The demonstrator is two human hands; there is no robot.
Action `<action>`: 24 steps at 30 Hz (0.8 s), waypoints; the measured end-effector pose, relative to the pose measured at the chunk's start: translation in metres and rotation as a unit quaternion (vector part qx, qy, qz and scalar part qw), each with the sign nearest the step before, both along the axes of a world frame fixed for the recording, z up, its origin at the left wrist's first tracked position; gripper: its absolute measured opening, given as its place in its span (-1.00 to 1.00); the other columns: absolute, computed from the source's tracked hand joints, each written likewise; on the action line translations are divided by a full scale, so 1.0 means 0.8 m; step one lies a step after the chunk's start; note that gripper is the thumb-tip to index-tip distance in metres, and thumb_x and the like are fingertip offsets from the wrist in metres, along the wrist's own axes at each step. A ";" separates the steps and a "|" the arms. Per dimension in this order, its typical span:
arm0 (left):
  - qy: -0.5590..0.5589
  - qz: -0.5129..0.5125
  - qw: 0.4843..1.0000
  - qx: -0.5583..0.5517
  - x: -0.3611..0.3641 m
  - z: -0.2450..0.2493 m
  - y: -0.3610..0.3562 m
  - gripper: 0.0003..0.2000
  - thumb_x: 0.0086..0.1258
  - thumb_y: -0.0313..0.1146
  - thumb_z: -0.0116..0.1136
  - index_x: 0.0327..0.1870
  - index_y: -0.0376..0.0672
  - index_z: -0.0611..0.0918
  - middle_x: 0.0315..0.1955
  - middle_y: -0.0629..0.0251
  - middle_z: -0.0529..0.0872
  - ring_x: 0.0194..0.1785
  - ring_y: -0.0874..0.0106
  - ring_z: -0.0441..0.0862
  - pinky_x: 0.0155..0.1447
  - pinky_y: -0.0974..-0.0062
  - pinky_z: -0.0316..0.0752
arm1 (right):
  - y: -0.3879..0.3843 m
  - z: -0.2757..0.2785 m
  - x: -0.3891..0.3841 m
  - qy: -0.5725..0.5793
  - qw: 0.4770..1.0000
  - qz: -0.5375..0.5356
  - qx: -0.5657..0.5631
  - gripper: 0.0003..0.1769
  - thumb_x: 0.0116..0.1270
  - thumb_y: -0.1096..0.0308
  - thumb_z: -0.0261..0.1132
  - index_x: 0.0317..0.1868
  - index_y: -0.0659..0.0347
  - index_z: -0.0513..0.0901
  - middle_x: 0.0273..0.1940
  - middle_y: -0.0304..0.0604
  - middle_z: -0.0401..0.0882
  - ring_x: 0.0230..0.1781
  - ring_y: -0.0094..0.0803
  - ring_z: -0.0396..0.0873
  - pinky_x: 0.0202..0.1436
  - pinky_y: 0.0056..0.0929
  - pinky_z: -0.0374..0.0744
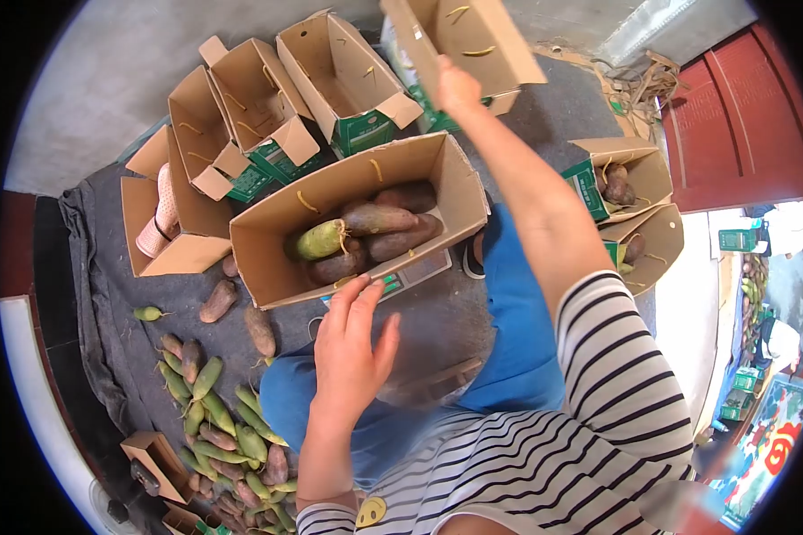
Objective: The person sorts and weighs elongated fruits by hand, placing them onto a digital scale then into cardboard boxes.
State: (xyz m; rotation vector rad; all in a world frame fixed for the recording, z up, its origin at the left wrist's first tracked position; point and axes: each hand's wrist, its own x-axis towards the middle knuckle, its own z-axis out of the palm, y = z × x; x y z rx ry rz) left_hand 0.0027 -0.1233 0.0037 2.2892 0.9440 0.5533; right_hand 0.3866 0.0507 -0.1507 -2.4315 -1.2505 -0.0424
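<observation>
My right hand reaches far forward and grips the near edge of a tall cardboard box with yellow cord handles. My left hand hovers by the near side of another open carton, fingers stretched out and thumb apart, fingertips close to its lower edge. That carton holds one green radish and several dark brownish-purple roots. Beneath it sits a scale, partly hidden, with green keys showing near my fingertips.
Open cartons line the wall, one with a pink mesh object. Green radishes and brown roots are heaped on the floor at left. Two cartons of roots stand at right, near a red door.
</observation>
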 end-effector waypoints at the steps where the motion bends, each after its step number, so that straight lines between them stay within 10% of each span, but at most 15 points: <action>1: 0.002 0.001 1.000 -0.006 0.000 0.000 0.000 -0.61 0.18 -0.54 0.24 0.07 -0.27 0.51 0.06 0.04 0.52 -0.03 0.16 0.60 0.06 0.34 0.50 | 0.002 -0.024 -0.014 0.003 0.998 0.051 -0.032 -0.73 0.27 0.28 0.15 -0.06 0.18 0.52 -0.11 0.12 0.62 -0.09 0.00 0.62 -0.04 -0.02 0.56; 6: 0.001 -0.004 1.000 -0.020 0.000 -0.002 -0.004 -0.60 0.20 -0.49 0.24 0.10 -0.28 0.52 0.06 -0.01 0.52 0.09 0.03 0.52 0.13 0.24 0.44 | -0.003 -0.038 -0.019 0.089 0.968 0.187 -0.142 -0.57 0.21 0.32 0.14 0.12 0.10 0.56 0.01 0.02 0.61 0.07 -0.04 0.54 0.13 -0.19 0.50; 15: -0.010 0.014 0.999 -0.034 -0.003 0.004 -0.006 -0.64 0.27 -0.50 0.18 0.11 -0.28 0.50 0.07 0.02 0.50 -0.04 0.15 0.58 0.05 0.32 0.48 | -0.200 0.123 -0.009 0.127 0.956 0.252 0.074 -0.68 0.31 0.21 0.16 0.00 0.12 0.61 -0.13 -0.06 0.67 -0.10 -0.17 0.63 -0.01 -0.29 0.56; 20: -0.013 0.021 1.000 -0.009 -0.010 -0.003 -0.009 -0.67 0.33 -0.52 0.13 0.12 -0.26 0.50 0.03 0.11 0.53 -0.11 0.34 0.59 0.04 0.42 0.48 | -0.475 0.034 0.139 0.010 0.979 -0.174 0.103 -0.69 0.26 0.34 0.16 -0.01 0.15 0.64 -0.12 0.04 0.65 -0.08 -0.08 0.63 0.00 -0.19 0.56; 24: 0.000 0.006 1.000 0.006 -0.007 -0.010 -0.010 -0.68 0.35 -0.51 0.12 0.13 -0.25 0.49 0.03 0.12 0.53 -0.10 0.35 0.58 0.04 0.43 0.47 | -0.728 -0.019 0.176 -0.033 0.768 -0.634 -0.088 -0.41 0.09 0.00 0.31 -0.05 0.35 0.58 -0.09 0.20 0.60 -0.05 -0.05 0.62 0.04 -0.12 0.57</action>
